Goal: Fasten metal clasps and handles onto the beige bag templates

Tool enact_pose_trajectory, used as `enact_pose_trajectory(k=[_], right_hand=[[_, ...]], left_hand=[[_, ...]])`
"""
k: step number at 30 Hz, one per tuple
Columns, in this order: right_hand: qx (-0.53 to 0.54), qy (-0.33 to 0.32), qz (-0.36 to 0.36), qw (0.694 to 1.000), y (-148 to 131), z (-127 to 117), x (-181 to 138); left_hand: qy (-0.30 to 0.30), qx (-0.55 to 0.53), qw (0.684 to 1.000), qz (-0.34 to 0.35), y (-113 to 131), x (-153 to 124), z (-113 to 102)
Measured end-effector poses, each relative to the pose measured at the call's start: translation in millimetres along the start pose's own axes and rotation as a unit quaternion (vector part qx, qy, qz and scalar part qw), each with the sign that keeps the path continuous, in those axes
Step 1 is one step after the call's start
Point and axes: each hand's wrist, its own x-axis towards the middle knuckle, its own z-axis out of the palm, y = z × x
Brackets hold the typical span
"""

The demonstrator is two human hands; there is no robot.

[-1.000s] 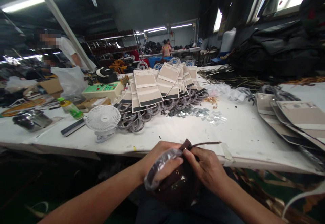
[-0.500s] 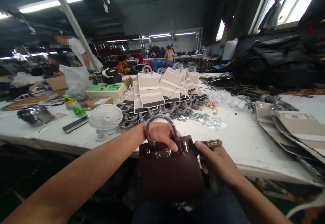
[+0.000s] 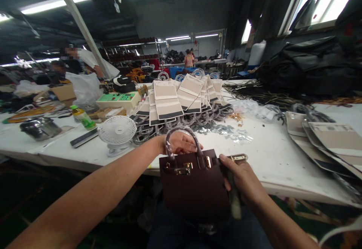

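A dark brown handbag (image 3: 195, 188) with gold-coloured metal fittings is upright in front of me at the table's near edge. Its raised handle (image 3: 195, 136) has clear plastic wrap around it. My left hand (image 3: 181, 143) reaches through the handle loop, fingers bent at the bag's top edge; the bag hides part of them. At the bag's right side, my right hand (image 3: 240, 175) is closed, thumb on top, around a dark strap with a metal end piece (image 3: 239, 157). An olive-coloured long piece (image 3: 235, 203) hangs below that hand; its kind is unclear.
Beige bag panels (image 3: 168, 100) are piled ahead on the white table (image 3: 271, 155), with small metal pieces (image 3: 237, 134) beside them. A white fan (image 3: 117, 130), a bottle (image 3: 83, 117) and a steel pot (image 3: 41, 128) stand left. More panels (image 3: 330, 139) lie right. People are behind.
The bag has shifted slightly right. My left thumb has moved off the front clasp to behind the handle, uncovering the clasp. My right hand keeps its hold.
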Motion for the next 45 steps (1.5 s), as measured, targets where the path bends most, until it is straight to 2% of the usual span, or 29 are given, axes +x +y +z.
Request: enact_pose_trajectory(k=[3, 6, 8, 11, 14, 17, 20, 24, 35, 38, 42, 45], right_hand=[[0.027, 0.051, 0.000, 0.998, 3, -5, 2], [0.060, 0.096, 0.021, 0.993, 8, -14, 7], [0.082, 0.113, 0.036, 0.990, 10, -18, 11], [0.101, 0.112, 0.045, 0.987, 12, -18, 14], [0.121, 0.099, 0.052, 0.986, 13, -15, 15], [0.130, 0.111, 0.077, 0.982, 14, -15, 15], [0.124, 0.128, 0.094, 0.980, 13, -18, 15], [0.122, 0.137, 0.105, 0.977, 15, -23, 18], [0.107, 0.127, 0.094, 0.982, 29, -25, 29], [0.078, 0.160, 0.086, 0.980, 31, -29, 28], [-0.086, 0.218, 0.029, 0.972, 32, -24, 6], [-0.183, 0.180, -0.127, 0.958, 27, -1, -17]], left_hand=[[0.102, -0.066, 0.992, 0.024, -16, -15, -12], [0.135, -0.090, 0.984, 0.074, -38, -34, -9], [0.174, -0.045, 0.978, 0.106, -52, -40, 5], [0.303, 0.059, 0.942, 0.135, -71, -36, 32], [0.386, 0.076, 0.903, 0.172, -82, -20, 52], [0.435, 0.067, 0.870, 0.223, -85, -10, 60], [0.435, 0.027, 0.865, 0.247, -84, -9, 66], [0.406, -0.031, 0.882, 0.238, -85, -10, 70], [0.393, -0.127, 0.882, 0.225, -89, -11, 71], [0.392, -0.141, 0.881, 0.224, -86, -16, 75], [0.410, -0.177, 0.873, 0.196, -78, -23, 82], [0.407, -0.208, 0.871, 0.180, -66, -27, 92]])
